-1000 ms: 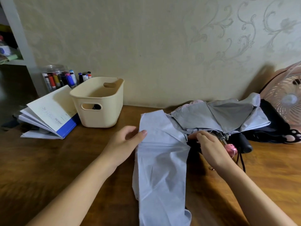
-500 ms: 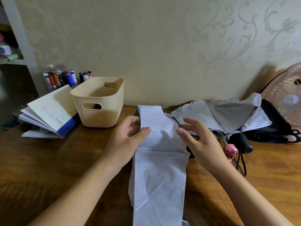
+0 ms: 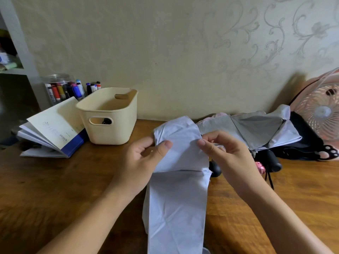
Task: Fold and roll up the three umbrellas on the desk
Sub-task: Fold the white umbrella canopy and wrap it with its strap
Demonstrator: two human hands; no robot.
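Observation:
A pale lavender umbrella (image 3: 179,208) lies lengthwise on the wooden desk (image 3: 55,189), its canopy running from the near edge up to the middle. My left hand (image 3: 145,160) pinches the left edge of its far panel between thumb and fingers. My right hand (image 3: 225,154) pinches the right edge of the same panel, which is lifted off the desk. Behind lies a second umbrella with a grey lining (image 3: 256,129) and a pink handle (image 3: 260,165). A black umbrella (image 3: 304,143) rests at the far right, its black handle (image 3: 273,162) pointing toward me.
A cream plastic basket (image 3: 110,116) stands at the back left, beside an open stack of booklets (image 3: 53,129) and a jar of markers (image 3: 62,88). A pink desk fan (image 3: 322,107) stands at the far right against the wall.
My right hand left the pink handle area and came onto the lavender canopy. Both hands have gathered the far panel and raised it off the desk, narrowing it.

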